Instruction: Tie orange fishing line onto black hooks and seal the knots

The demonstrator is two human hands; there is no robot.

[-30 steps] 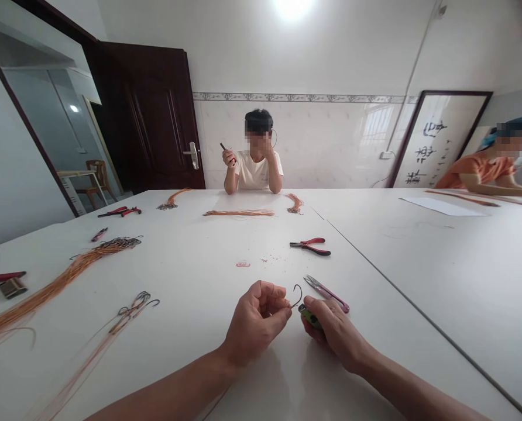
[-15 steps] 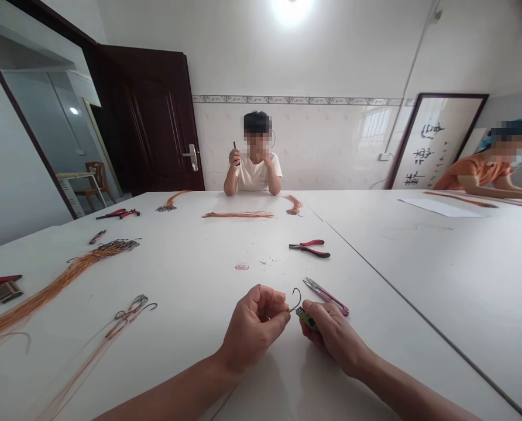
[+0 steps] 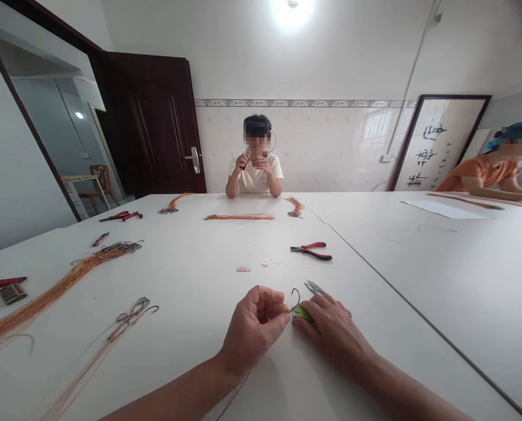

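At near left, a few hooks (image 3: pixel 133 317) lie on the white table (image 3: pixel 191 269). Right of them, the left hand (image 3: pixel 256 324) pinches a hook (image 3: pixel 295 299) between thumb and fingers; just beside it, the right hand's (image 3: pixel 331 327) fingers curl over a green object (image 3: pixel 304 314).

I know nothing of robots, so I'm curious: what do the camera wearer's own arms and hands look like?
They are human. The left hand and right hand are ungloved; the left forearm and right forearm taper toward the wrists, showing no sleeves, watches, bracelets, cables or printed markings.
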